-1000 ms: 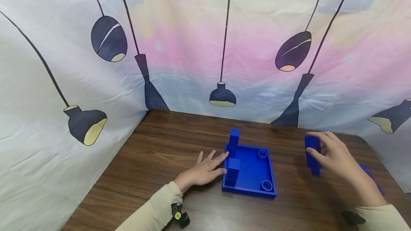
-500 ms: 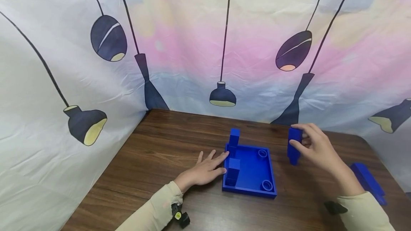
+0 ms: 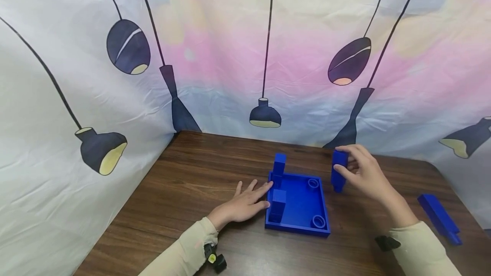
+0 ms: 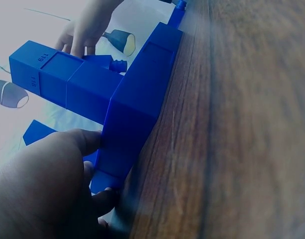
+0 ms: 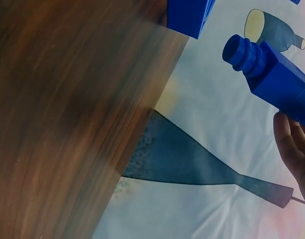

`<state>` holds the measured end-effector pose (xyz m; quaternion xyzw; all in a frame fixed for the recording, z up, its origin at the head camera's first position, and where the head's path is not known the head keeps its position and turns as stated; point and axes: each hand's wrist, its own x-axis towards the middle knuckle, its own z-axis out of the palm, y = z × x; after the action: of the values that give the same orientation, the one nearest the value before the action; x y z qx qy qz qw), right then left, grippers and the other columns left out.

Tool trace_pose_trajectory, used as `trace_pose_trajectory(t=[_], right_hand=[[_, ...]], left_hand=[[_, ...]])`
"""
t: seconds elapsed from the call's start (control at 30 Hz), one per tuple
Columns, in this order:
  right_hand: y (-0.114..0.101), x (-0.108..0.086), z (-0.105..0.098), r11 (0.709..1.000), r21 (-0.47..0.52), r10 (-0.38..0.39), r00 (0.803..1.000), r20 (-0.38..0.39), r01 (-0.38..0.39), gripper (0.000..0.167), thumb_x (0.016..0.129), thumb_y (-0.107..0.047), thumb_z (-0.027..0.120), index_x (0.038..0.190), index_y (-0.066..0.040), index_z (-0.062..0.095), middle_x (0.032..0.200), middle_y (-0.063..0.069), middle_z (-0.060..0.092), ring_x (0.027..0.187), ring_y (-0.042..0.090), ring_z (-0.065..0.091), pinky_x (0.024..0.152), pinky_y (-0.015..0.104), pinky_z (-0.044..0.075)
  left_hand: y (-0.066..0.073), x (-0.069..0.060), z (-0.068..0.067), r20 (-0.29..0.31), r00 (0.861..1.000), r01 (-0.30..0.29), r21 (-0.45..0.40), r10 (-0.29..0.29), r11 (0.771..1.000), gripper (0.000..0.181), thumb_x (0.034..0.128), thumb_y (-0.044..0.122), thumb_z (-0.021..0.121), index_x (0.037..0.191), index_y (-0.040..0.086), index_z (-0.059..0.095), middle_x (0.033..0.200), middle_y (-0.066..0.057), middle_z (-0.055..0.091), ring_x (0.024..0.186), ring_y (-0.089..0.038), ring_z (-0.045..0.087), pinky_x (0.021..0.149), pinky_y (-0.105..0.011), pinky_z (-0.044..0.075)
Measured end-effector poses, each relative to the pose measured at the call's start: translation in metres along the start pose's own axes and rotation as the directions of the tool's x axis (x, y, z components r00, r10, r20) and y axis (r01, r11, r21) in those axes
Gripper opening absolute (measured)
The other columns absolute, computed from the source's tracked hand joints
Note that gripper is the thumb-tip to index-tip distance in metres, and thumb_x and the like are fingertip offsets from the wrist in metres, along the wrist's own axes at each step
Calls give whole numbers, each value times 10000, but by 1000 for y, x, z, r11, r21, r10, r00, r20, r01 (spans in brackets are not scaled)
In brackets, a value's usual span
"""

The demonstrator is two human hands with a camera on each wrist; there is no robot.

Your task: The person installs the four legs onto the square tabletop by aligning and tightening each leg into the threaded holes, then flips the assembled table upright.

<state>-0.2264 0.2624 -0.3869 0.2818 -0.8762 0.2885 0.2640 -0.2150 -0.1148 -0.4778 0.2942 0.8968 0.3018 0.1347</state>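
Observation:
A square blue tray [image 3: 301, 202] with a raised rim lies on the table. Two square blue posts stand along its left side, a far post [image 3: 279, 166] and a near post [image 3: 278, 197]. Round sockets, a far one [image 3: 313, 183] and a near one [image 3: 318, 221], show at its right corners. My left hand [image 3: 241, 205] has its fingers spread, touching the tray's left edge. To the right of the tray, my right hand [image 3: 362, 171] holds another blue post [image 3: 339, 170] upright above the table. In the right wrist view, a threaded round plug [image 5: 244, 54] sticks out of its lower end.
A loose blue post [image 3: 439, 214] with a narrower end lies on the dark wooden table [image 3: 184, 191] at the far right. A cloth [image 3: 222, 54] printed with lamps hangs behind and to the side of the table.
My right hand has moved left with the post, coming closer to the tray and bringing the post more upright. The loose post at the right has come into full view. My left hand has stayed put.

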Motion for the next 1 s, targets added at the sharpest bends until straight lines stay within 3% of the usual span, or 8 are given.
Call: trace_pose_trajectory(t=[0.3,1.0], right_hand=[[-2,7,6,1000,19,1,1000,-7,-1,556,861,79,823,1374,-25,635,1143,104,599,788,143,604,638,173,514],[-7,15,27,992,110,63,998,22,-65,583,908,60,793,1448,-27,591,1195,147,581,820,204,696,680,186,579]], left_hand=[[0,0,0,-4,1000,-2,-1,2,1000,664,1118,495,434,1708,283,213,1716,-12,293,1626,-340,60,1232,-652,-118],[0,-1,0,-6,1000,-5,5,5,1000,661,1119,490,433,1707,278,219,1716,-6,295,1627,-338,61,1232,-656,-114]])
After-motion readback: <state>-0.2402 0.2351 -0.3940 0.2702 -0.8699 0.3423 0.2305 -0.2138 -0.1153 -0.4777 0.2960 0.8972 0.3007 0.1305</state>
